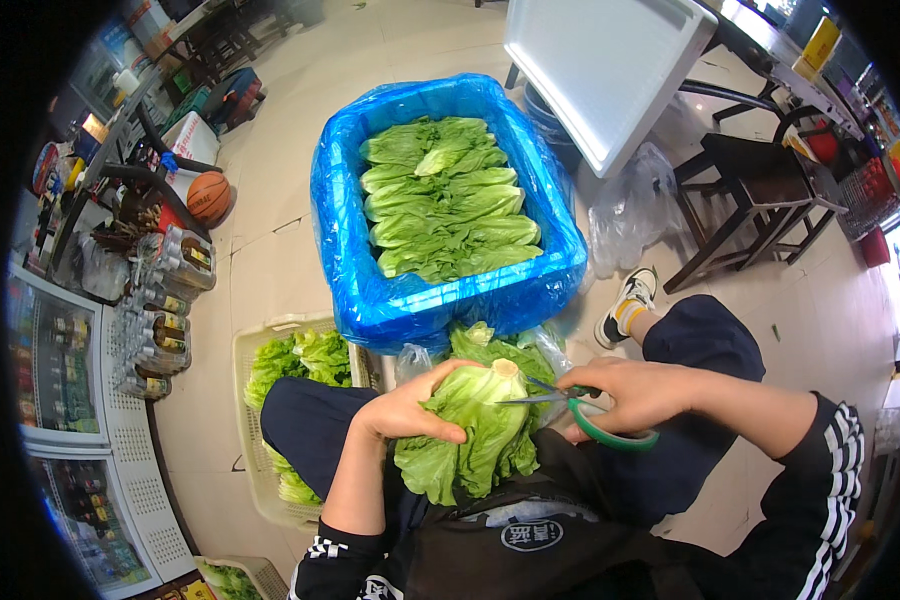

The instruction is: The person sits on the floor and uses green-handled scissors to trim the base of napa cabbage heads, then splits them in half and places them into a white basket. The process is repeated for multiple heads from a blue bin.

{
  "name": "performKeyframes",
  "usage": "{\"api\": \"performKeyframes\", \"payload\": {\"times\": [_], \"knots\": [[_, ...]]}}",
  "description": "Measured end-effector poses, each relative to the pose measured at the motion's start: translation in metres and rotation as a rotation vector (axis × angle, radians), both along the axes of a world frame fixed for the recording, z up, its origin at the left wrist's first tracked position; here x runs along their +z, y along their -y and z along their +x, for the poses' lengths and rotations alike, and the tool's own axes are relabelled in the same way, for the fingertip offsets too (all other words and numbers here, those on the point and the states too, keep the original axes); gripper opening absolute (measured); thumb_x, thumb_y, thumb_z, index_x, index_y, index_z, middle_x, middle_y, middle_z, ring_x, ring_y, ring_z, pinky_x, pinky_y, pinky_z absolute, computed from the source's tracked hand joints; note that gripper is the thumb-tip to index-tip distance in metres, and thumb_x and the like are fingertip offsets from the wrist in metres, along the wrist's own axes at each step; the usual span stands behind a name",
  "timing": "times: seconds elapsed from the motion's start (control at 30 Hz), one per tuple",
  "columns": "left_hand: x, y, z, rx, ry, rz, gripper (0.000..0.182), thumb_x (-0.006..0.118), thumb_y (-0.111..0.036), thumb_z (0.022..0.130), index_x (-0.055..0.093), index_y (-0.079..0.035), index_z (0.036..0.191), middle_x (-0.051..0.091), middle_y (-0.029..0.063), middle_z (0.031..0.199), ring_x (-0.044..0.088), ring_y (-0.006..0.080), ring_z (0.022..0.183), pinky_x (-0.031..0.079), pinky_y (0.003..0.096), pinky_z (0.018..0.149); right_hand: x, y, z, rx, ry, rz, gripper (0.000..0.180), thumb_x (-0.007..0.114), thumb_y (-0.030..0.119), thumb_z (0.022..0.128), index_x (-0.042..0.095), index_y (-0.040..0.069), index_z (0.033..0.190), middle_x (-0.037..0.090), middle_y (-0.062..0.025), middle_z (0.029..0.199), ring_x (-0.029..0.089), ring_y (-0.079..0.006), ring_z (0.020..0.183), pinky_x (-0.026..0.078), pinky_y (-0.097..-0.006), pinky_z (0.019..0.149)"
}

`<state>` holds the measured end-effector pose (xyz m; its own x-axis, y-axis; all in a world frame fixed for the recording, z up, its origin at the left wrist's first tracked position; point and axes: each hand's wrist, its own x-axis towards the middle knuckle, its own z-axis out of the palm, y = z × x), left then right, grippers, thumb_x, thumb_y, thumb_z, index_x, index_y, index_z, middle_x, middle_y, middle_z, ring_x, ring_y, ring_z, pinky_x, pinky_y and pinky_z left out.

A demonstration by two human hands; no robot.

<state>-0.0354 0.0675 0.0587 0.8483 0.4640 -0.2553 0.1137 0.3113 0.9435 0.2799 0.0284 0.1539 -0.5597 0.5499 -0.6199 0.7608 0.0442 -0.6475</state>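
My left hand (pixel 412 409) grips a head of leaf lettuce (pixel 480 435) over my lap, its cut stem end upward. In my right hand (pixel 630 397) is a pair of scissors (pixel 615 435) with green handles; the blades are apart and reach the lettuce just below its stem. A tub lined with blue plastic film (pixel 450 304) stands in front of me, holding rows of trimmed lettuce (pixel 450 202). More lettuce (pixel 495 349) lies between the tub and my hands, partly hidden, beside clear plastic bags.
A cream plastic crate (pixel 251 457) with lettuce stands at my left, another crate (pixel 262 574) behind it. A white foam lid (pixel 607 67) leans beyond the tub at right, near a dark wooden stool (pixel 757 180). A basketball (pixel 208 196) and packed bottles (pixel 169 337) line the left.
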Motion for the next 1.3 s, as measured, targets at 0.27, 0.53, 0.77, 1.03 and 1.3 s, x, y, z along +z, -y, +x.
{"api": "performKeyframes", "payload": {"times": [0.27, 0.53, 0.77, 1.03, 1.3], "knots": [[-0.01, 0.0, 0.0, -0.011, -0.04, -0.067, 0.089, 0.087, -0.016, 0.069, 0.035, -0.001, 0.141, 0.051, 0.0074, 0.13, 0.046, 0.0164, 0.12, 0.037, 0.0319, 0.102, -0.013, -0.015, -0.002, 0.013, -0.005, 0.003, 0.074, 0.067, 0.059, 0.077, 0.058, 0.005, 0.128, 0.069, -0.0173, 0.08, 0.068, -0.0271, 0.078, 0.052, -0.035, 0.071], [-0.031, -0.003, -0.008, 0.006, 0.064, -0.271, 0.097, 0.089, -0.019, 0.065, 0.034, 0.0, 0.142, 0.048, 0.0074, 0.135, 0.044, 0.0172, 0.124, 0.035, 0.0331, 0.105, -0.008, -0.028, -0.004, 0.069, -0.031, 0.006, 0.049, 0.071, 0.041, 0.08, 0.066, 0.009, 0.117, 0.066, -0.0117, 0.071, 0.065, -0.0217, 0.063, 0.049, -0.0334, 0.061], [-0.072, -0.002, -0.016, 0.049, 0.295, -0.594, 0.098, 0.085, -0.009, 0.066, 0.029, 0.0, 0.147, 0.048, 0.0108, 0.139, 0.049, 0.0217, 0.124, 0.039, 0.0369, 0.104, -0.019, -0.018, -0.009, 0.115, -0.111, 0.238, 0.039, 0.067, 0.036, 0.082, 0.068, 0.004, 0.105, 0.066, -0.0174, 0.069, 0.066, -0.0351, 0.065, 0.053, -0.0418, 0.064], [-0.04, 0.016, 0.011, 0.29, 0.557, -1.042, 0.097, 0.078, -0.002, 0.061, 0.03, -0.004, 0.146, 0.048, 0.021, 0.137, 0.055, 0.0382, 0.118, 0.044, 0.0519, 0.1, -0.016, -0.017, 0.007, 0.05, -0.104, 0.229, 0.048, 0.069, 0.038, 0.085, 0.061, 0.004, 0.117, 0.065, -0.0202, 0.088, 0.064, -0.0354, 0.082, 0.049, -0.0406, 0.072], [-0.068, 0.021, 0.009, 0.268, 0.586, -1.164, 0.088, 0.077, -0.004, 0.066, 0.035, -0.002, 0.142, 0.055, 0.0264, 0.127, 0.06, 0.0427, 0.109, 0.049, 0.0582, 0.092, -0.029, -0.01, 0.02, -0.046, -0.076, 0.09, 0.069, 0.066, 0.049, 0.086, 0.05, 0.0, 0.133, 0.06, -0.0206, 0.118, 0.058, -0.0322, 0.11, 0.046, -0.0385, 0.093]]}}
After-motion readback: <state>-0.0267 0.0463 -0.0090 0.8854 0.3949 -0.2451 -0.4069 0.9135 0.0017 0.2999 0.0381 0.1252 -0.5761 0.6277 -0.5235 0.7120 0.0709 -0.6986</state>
